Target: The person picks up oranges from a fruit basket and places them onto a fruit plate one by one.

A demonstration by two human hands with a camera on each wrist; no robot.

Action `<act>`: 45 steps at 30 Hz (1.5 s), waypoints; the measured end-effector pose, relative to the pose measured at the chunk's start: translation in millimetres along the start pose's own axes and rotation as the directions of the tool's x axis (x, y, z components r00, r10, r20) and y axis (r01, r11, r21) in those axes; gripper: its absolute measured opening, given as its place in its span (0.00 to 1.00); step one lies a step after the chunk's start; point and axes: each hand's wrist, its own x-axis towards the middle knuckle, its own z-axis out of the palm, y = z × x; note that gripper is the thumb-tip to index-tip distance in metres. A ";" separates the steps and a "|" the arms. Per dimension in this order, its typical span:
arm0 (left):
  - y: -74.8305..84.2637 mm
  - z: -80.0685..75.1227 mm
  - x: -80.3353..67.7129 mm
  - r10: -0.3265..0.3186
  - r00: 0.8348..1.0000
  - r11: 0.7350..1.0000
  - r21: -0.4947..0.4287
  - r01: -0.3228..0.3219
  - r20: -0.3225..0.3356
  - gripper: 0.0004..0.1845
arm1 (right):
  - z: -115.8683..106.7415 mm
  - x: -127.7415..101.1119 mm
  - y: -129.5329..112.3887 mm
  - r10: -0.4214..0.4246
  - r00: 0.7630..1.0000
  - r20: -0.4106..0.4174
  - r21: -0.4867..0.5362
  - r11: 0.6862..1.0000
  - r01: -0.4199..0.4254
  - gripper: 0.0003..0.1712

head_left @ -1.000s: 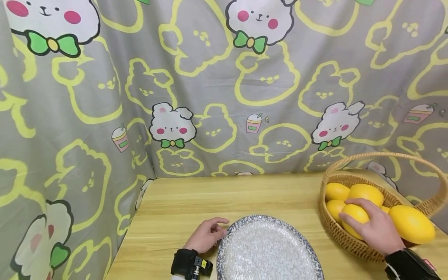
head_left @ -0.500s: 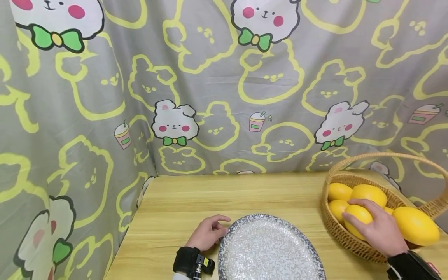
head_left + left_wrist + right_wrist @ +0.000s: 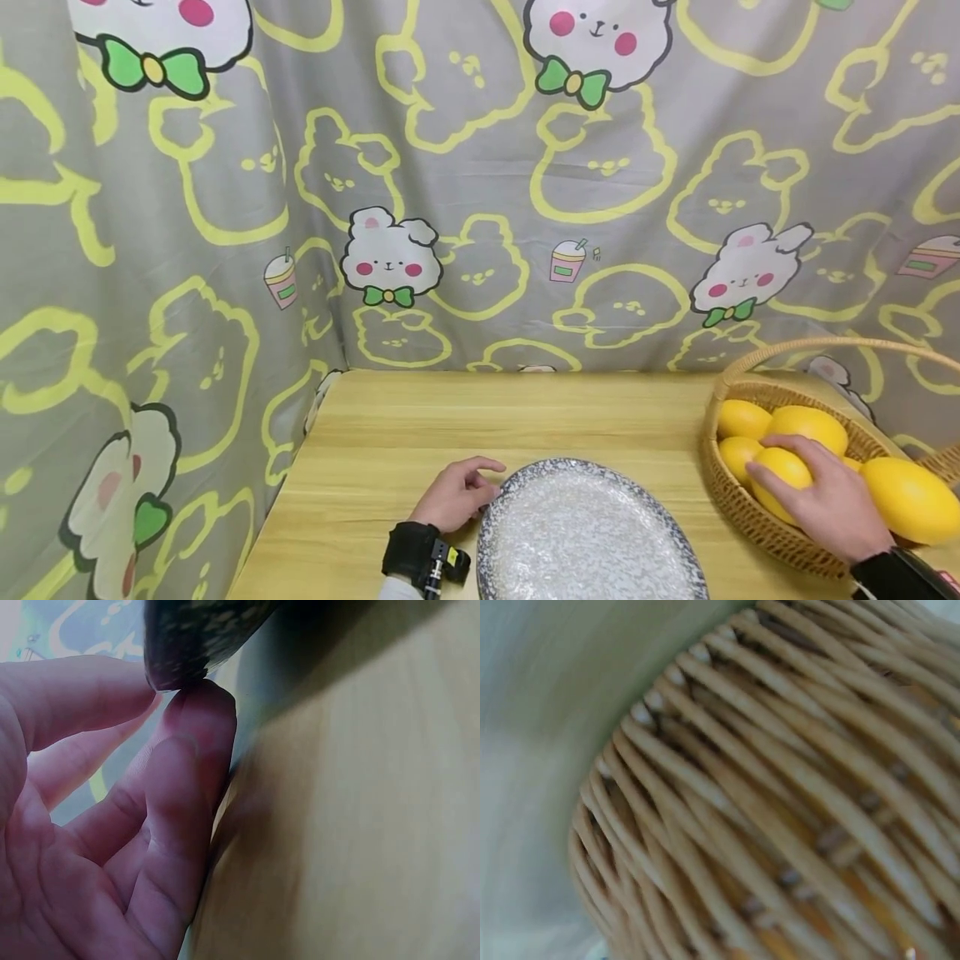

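My right hand (image 3: 840, 504) reaches into a wicker basket (image 3: 750, 517) at the right and grips a smooth yellow oval fruit (image 3: 780, 475), thumb on its near side and fingers over its far side. Several more yellow fruits (image 3: 911, 498) lie around it. The right wrist view is filled by the woven basket wall (image 3: 780, 810); neither hand nor held fruit appears there. A large speckled grey plate (image 3: 588, 533) with a dark rim lies front centre. Beside its left edge rests my left hand (image 3: 453, 496), fingertips at the plate's rim (image 3: 195, 645), fingers loosely bent.
The pale wooden table (image 3: 525, 417) runs back to a grey patterned curtain (image 3: 480, 183), which also hangs along the left side. An arched handle (image 3: 832, 343) rises over the basket. Both wrists carry black straps (image 3: 411, 550).
The head view has shifted, so basket, plate and hands appear farther right in it. Against the basket and plate, both hands keep about the same places, the right still gripping the yellow oval fruit.
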 end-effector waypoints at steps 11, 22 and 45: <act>-4.6 5.5 5.8 -0.008 1.000 1.000 -0.017 0.008 0.010 0.17 | -3.7 12.4 -20.3 -0.096 0.995 -0.003 -0.029 0.995 0.096 0.28; -7.1 0.7 3.0 -0.007 1.000 1.000 -0.007 0.008 0.003 0.17 | 29.7 10.5 -95.4 -0.491 0.859 -0.147 -0.066 0.871 0.487 0.25; -3.3 -2.0 10.1 -0.039 0.999 0.999 0.028 0.039 0.003 0.17 | 99.2 1.2 -126.6 -0.520 0.839 0.159 -0.206 0.814 0.543 0.24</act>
